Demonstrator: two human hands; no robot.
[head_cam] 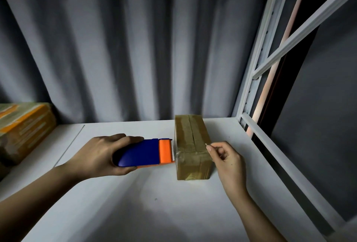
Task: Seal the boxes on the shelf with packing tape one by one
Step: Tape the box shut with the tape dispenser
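Two hands, left hand gripping one dispenser, two boxes

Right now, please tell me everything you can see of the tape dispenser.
The dispenser is plastic, with a dark blue rounded body and an orange front part ending in a toothed metal blade. It lies roughly level above the white shelf, blade end against the left side of the brown box. The left hand grips its rear, fingers over the top, thumb underneath. The tape roll inside is hidden.

dim, bluish | soft shadows on shelf | wide-angle bending at edges | centre sharp
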